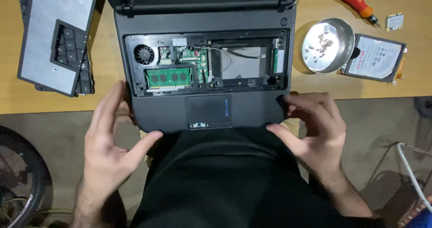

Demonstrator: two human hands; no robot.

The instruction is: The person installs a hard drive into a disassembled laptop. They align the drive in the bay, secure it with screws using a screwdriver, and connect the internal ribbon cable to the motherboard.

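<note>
Two open hands, left (pixel 108 151) and right (pixel 315 131), each grip empty, flanking one opened laptop (pixel 204 111).

A single head-worn camera looks steeply down from above the seated person, at close range. The opened laptop (pixel 204 75) sits centre-frame, its hinge toward the top edge. The wooden table (pixel 315 81) fills the upper half; the floor lies below it.

Even overhead light, glare on the metal bowl (pixel 327 45), slightly soft focus.
</note>
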